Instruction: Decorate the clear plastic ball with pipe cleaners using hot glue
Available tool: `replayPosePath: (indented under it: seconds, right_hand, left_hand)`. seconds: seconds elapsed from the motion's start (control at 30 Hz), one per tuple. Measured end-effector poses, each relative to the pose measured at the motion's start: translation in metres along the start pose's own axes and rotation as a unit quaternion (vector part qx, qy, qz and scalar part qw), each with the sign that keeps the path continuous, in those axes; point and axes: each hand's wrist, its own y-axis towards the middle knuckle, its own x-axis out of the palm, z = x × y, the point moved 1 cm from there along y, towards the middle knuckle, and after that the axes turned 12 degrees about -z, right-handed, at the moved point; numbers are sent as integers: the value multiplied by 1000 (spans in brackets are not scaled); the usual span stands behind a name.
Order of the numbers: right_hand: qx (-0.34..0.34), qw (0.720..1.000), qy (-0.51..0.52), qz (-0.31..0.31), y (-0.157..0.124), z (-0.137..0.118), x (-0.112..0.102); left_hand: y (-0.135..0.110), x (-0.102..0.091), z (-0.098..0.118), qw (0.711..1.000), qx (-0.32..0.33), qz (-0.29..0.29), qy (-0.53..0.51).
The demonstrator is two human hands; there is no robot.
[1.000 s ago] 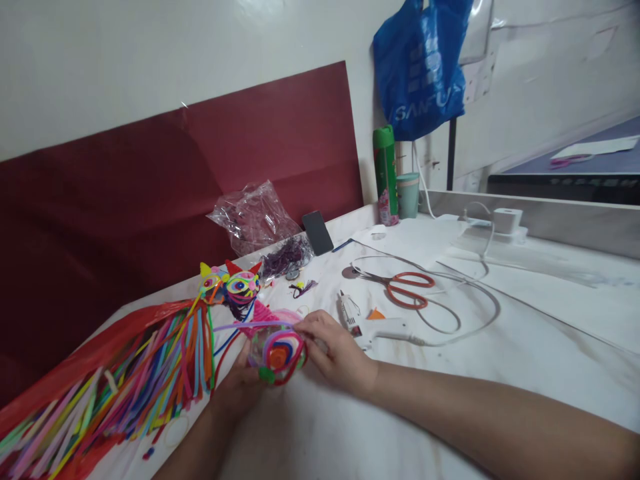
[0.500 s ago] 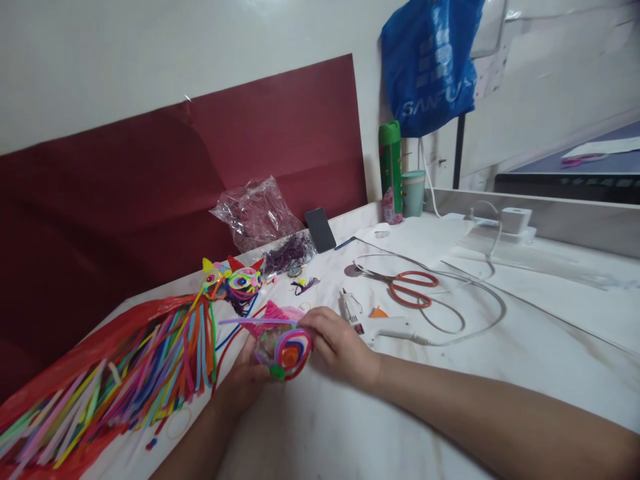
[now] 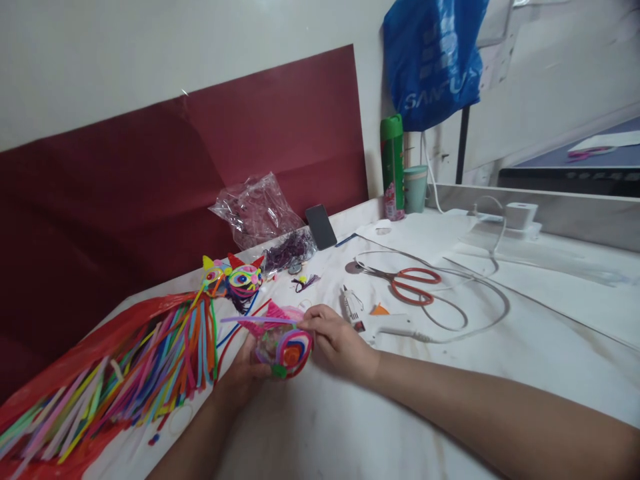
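Note:
In my left hand (image 3: pixel 246 373) is a small cat-like mask (image 3: pixel 294 351), round and partly clear, with pink ears, a coiled eye of colored rings and a green nose. The fingers of my right hand (image 3: pixel 340 338) pinch a lilac pipe cleaner (image 3: pixel 260 321) at its right end. It lies across the upper part of the mask, below the ear. To the right of my hands a white glue gun (image 3: pixel 390 325) rests on the table, with orange-handled scissors (image 3: pixel 414 285) behind it.
Many colored pipe cleaners (image 3: pixel 165 360) lie on red plastic (image 3: pixel 100 460) at left. Two finished-looking cat faces (image 3: pixel 245 279) sit behind them. A clear bag (image 3: pixel 260 210), a phone (image 3: pixel 321 227), a green spray can (image 3: pixel 393 167), a cup (image 3: pixel 415 190) and looping cables (image 3: pixel 493 290) are farther back.
The view has shifted slightly. Both hands keep nearly the same hold on the mask and the lilac pipe cleaner.

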Motion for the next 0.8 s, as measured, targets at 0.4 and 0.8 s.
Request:
replayPosePath:
  seconds: [0.4,0.8]
  right_hand:
    - [182,947,256,62,6,13,3]
    - [282,951,129,14,6,8,1]
  left_hand:
    - [2,-1,3,999,23,30,11]
    - [6,27,-2,957,31,145,250]
